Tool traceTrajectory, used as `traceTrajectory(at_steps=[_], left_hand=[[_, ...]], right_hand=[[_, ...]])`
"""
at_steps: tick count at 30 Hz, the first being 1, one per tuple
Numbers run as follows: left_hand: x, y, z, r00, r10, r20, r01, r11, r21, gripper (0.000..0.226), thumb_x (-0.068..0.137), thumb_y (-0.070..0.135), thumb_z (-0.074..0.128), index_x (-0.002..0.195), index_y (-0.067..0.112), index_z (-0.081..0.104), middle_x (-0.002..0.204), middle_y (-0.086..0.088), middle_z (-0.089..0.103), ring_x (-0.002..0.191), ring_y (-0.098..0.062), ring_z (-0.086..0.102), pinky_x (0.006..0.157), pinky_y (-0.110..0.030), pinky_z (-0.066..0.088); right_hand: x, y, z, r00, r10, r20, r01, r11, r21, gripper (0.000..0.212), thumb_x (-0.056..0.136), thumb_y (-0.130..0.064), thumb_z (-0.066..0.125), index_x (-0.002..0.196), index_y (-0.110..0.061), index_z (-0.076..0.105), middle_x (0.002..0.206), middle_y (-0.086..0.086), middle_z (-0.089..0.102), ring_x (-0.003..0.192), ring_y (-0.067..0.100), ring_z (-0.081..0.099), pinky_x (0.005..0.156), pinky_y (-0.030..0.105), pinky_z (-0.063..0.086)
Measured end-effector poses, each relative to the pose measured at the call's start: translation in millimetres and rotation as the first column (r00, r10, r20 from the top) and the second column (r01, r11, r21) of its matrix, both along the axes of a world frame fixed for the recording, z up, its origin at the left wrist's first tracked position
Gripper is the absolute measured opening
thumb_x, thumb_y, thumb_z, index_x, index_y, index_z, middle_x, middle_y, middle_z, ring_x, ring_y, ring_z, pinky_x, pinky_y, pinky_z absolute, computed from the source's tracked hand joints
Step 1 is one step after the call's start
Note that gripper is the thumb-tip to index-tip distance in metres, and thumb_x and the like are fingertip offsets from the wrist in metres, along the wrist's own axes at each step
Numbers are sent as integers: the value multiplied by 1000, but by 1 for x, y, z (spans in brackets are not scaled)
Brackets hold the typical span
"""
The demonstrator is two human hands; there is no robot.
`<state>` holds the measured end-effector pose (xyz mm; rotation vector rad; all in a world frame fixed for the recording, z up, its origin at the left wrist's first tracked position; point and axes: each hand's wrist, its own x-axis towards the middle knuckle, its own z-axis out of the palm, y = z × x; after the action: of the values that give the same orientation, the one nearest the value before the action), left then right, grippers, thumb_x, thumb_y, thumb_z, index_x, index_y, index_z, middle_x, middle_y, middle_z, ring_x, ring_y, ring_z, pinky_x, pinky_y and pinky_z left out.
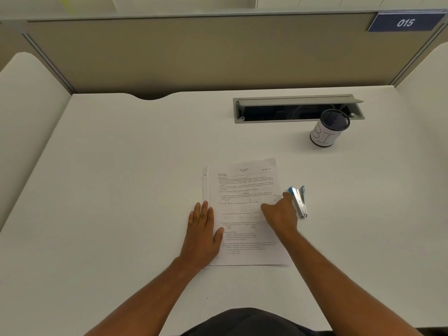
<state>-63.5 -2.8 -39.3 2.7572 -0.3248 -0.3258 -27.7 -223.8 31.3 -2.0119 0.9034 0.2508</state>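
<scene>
— What sits nearest the camera?
— Two bare forearms reach out over the white desk (121, 166). I see the left grip (202, 229) lying flat and open, fingers straight and together. It presses on the near left edge of the stack of printed papers (244, 187).

— And the other one?
— The right grip (281, 214) rests on the stack's right edge with its fingers curled under. From my remote seat I cannot tell whether it is closed on anything. One finger lies right by the blue end of the stapler (299, 201), which lies on the desk just right of the papers. I cannot tell whether they touch.

— Where do the papers lie?
— Mid-desk, straight ahead of the person, with the sheets slightly fanned at the far left corner.

— Farther back?
— A mesh pen cup (329, 128) with a hand-lettered paper wrap stands far right, just in front of an open cable tray (298, 109). Behind it runs a beige partition (194, 52) bearing a blue plate (406, 22) marked 015.
</scene>
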Motion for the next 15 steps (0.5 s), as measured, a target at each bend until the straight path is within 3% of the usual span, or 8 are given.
traceTrajectory(at_steps=[4, 6, 13, 15], left_hand=[[0, 0, 0, 1000, -9, -7, 9, 1000, 5, 73, 105, 45, 30, 159, 5, 2, 169, -12, -13, 152, -23, -23, 123, -37, -15], [0, 1, 0, 1000, -9, -8, 9, 1000, 6, 73, 105, 45, 30, 159, 5, 1, 169, -11, -14, 152, -23, -24, 123, -36, -15], [0, 1, -2, 1000, -4, 0, 4, 1000, 10, 73, 105, 46, 30, 160, 5, 3, 169, -11, -13, 153, -23, -23, 123, -36, -15], [0, 1, -2, 1000, -2, -1, 2, 1000, 14, 74, 105, 47, 29, 160, 6, 1, 169, -10, -14, 153, -23, -23, 123, -35, -16]], right_hand=[[6, -6, 0, 999, -36, -29, 38, 995, 97, 66, 77, -19, 72, 136, -10, 44, 119, 5, 67, 102, 27, 65, 90, 48, 58], [7, -7, 0, 999, -37, -11, 37, 997, 68, 71, 74, -18, 72, 138, -8, 43, 120, 5, 66, 106, 28, 64, 89, 48, 58], [4, -5, 0, 999, 0, -39, 0, 1000, -1, 55, 75, -20, 68, 125, -10, 49, 118, 5, 66, 100, 28, 65, 85, 47, 60], [3, -2, 1, 998, 30, -51, -31, 999, -12, 55, 77, -21, 67, 127, -12, 47, 120, 5, 66, 102, 29, 65, 84, 41, 58]])
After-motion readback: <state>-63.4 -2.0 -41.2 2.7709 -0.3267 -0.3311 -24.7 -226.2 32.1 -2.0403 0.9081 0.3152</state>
